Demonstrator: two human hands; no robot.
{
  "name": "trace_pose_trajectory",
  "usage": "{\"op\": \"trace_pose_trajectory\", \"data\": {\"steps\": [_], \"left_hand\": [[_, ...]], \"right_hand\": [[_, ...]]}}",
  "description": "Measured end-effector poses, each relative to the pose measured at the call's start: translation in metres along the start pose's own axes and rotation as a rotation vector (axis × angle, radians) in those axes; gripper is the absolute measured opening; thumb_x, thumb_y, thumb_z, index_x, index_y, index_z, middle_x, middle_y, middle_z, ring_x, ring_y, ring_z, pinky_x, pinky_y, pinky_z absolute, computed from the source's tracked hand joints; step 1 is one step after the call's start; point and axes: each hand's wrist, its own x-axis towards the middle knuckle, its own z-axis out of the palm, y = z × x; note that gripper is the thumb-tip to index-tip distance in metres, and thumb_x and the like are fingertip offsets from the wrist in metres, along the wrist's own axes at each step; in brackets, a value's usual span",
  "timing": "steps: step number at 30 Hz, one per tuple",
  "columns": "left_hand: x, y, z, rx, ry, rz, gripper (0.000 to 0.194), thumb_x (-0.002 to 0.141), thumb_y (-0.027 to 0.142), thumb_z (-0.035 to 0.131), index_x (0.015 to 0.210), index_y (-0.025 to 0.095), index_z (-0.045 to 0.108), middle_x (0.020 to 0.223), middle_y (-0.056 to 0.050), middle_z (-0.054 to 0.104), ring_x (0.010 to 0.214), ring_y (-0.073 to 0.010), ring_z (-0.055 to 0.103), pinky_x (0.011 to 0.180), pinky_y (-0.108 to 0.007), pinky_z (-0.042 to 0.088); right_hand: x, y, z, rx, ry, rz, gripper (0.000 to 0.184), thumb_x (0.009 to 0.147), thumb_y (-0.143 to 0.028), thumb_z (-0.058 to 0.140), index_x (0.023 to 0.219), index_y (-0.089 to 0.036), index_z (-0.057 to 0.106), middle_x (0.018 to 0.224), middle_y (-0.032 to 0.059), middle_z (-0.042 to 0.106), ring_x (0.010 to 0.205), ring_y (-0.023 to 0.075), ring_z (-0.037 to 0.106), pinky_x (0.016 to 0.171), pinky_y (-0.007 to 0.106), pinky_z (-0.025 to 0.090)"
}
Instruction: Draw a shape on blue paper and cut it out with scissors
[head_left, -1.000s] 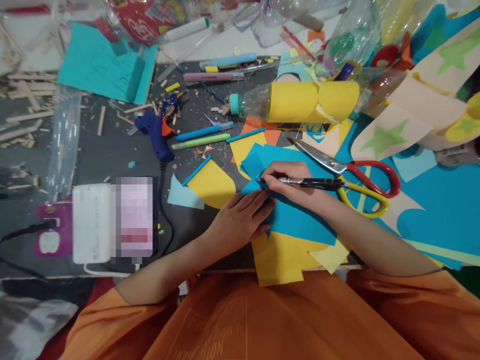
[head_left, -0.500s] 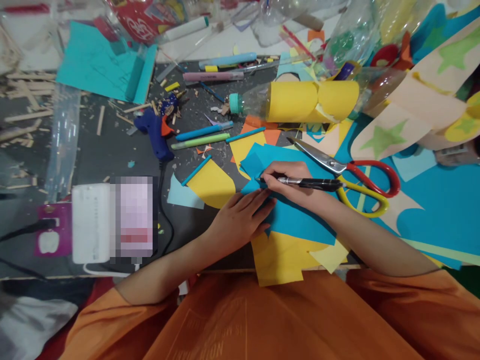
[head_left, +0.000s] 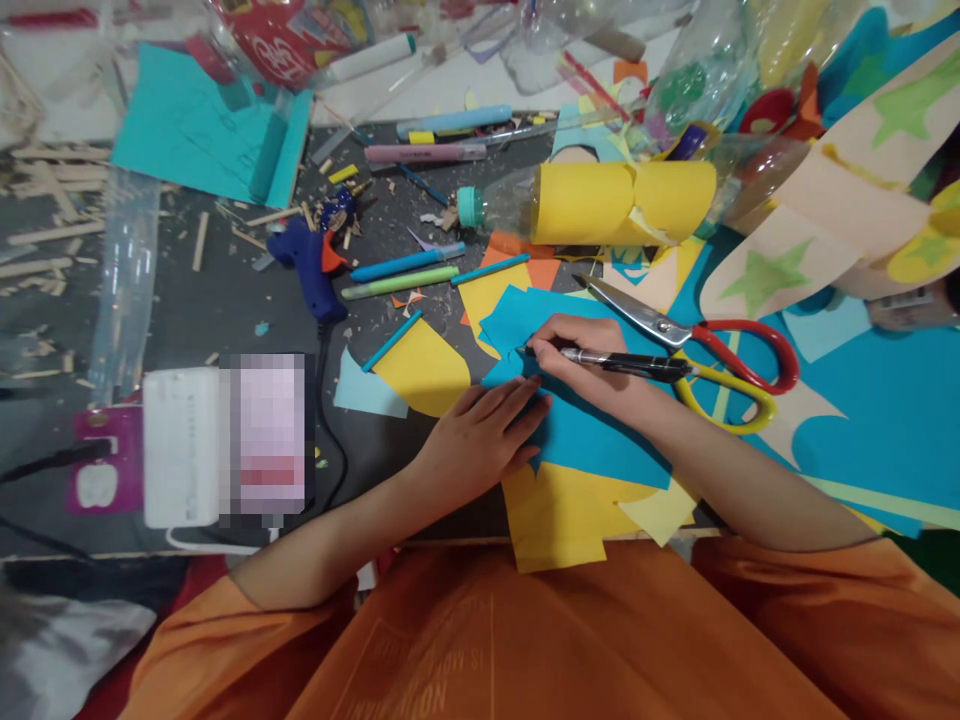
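My right hand (head_left: 581,350) grips a black pen (head_left: 634,362), its tip on a sheet of blue paper (head_left: 600,440). A small curved line shows on the paper by the tip. My left hand (head_left: 491,430) lies flat with fingers stretched out, pressing the left edge of the blue sheet. Under that sheet a piece of yellow paper (head_left: 559,520) sticks out toward me. Scissors (head_left: 675,335) with one red and one yellow handle lie beside my right hand, blades pointing away to the left. A rounded yellow cutout (head_left: 424,370) with a blue stick rests left of the sheet.
A bottle wrapped in yellow paper (head_left: 585,205) lies beyond the sheet. On the left are a blue glue gun (head_left: 307,265), a white power bank (head_left: 180,447) and wood sticks (head_left: 56,190). Markers (head_left: 409,262) lie between. Star-decorated paper (head_left: 765,275) stands at right.
My right hand and the pen tip have shifted slightly to the right and up, and a short curved line now shows beside the tip. My left hand stays in place.
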Motion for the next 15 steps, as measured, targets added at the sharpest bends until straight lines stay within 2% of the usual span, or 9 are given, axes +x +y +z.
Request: {"op": "trace_pose_trajectory", "data": {"steps": [3,15], "left_hand": [[-0.0002,-0.0002,-0.0002,0.001,0.004,0.0,0.035,0.095,0.033,0.048,0.123,0.016,0.061,0.125,-0.011,0.066,0.112,-0.0223,0.062,0.087,-0.035,0.049],[-0.0008,0.0002,-0.0006,0.013,-0.02,-0.004,0.037,0.096,0.034,0.047,0.126,0.016,0.059,0.131,-0.009,0.063,0.115,-0.0217,0.06,0.088,-0.035,0.049]], "right_hand": [[0.0004,0.0,0.0001,-0.003,0.0,-0.023,0.019,0.084,-0.023,0.049,0.067,-0.021,0.055,0.064,-0.0019,0.062,0.06,0.0114,0.055,0.059,0.023,0.041],[0.0028,-0.006,-0.0004,0.044,0.078,0.067,0.017,0.076,-0.026,0.047,0.061,-0.02,0.05,0.059,-0.0012,0.055,0.056,0.0116,0.05,0.055,0.023,0.039]]}}
